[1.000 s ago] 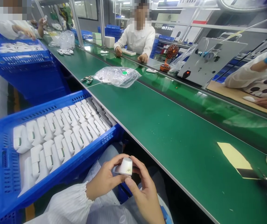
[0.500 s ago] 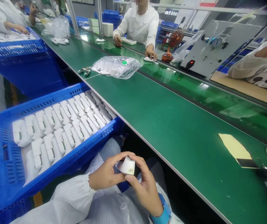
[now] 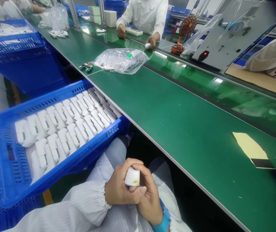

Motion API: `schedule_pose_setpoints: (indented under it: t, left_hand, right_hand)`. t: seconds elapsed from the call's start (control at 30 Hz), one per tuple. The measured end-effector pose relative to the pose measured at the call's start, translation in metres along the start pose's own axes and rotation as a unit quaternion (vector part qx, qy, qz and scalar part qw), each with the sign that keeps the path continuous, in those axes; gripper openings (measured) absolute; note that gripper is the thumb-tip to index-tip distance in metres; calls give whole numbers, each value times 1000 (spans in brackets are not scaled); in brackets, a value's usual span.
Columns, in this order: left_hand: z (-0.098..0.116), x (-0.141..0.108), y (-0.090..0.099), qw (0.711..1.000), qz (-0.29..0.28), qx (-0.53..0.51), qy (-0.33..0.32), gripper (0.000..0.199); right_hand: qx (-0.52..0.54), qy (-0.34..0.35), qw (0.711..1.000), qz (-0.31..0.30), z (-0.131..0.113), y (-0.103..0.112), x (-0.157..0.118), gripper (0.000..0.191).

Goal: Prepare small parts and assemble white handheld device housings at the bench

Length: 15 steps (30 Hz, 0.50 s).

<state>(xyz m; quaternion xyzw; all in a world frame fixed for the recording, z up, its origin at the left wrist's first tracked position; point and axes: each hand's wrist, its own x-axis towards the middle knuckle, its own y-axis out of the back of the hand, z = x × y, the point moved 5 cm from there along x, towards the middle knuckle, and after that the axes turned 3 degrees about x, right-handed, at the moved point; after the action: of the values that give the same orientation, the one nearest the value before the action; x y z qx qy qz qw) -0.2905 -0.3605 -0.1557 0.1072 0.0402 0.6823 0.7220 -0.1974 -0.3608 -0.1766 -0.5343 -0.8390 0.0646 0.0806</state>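
Observation:
Between my two hands, above my lap, is a small white plastic housing with handwritten marks on its side. My left hand wraps round it from the left, its thumb along the bottom. Curled about the right side is my right hand, with a blue band at the wrist. Fingers cover the rest of the part, so its full shape is hidden. To the left, a blue crate holds rows of white plastic housings, some showing green inside, and several grey ones at the far end.
A green workbench runs diagonally past me. On it lie a clear plastic bag, small metal parts and a yellow paper piece. Across the belt, a co-worker handles a white part near an orange fan.
My hands have closed further round the white housing and turned it more upright. The co-worker opposite has lifted a white part from the belt. A white piece now shows at the right edge.

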Motion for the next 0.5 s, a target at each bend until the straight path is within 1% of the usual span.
schedule_pose_setpoints:
  t: [0.07,0.17,0.27,0.37,0.43,0.5]
  left_hand:
    - [-1,0,-1,1000,14,26,-6,39]
    - [-7,1,1,999,32,32,15,33]
    - [-16,5,-1,998,3,-20,63,32]
    - [-20,9,-2,993,-36,-79,78,44]
    - [-20,10,-2,990,-47,-106,75,54]
    - [-21,11,-2,983,-55,-151,91,60]
  right_hand:
    - [14,-9,1000,14,3,0,-1,32]
    - [32,-27,998,38,9,-1,0,30]
    - [51,-57,995,61,16,1,4,31]
    - [49,-72,994,71,19,3,8,34]
    - [36,-63,995,64,17,3,10,38]
    - [25,-50,997,49,13,3,10,42]
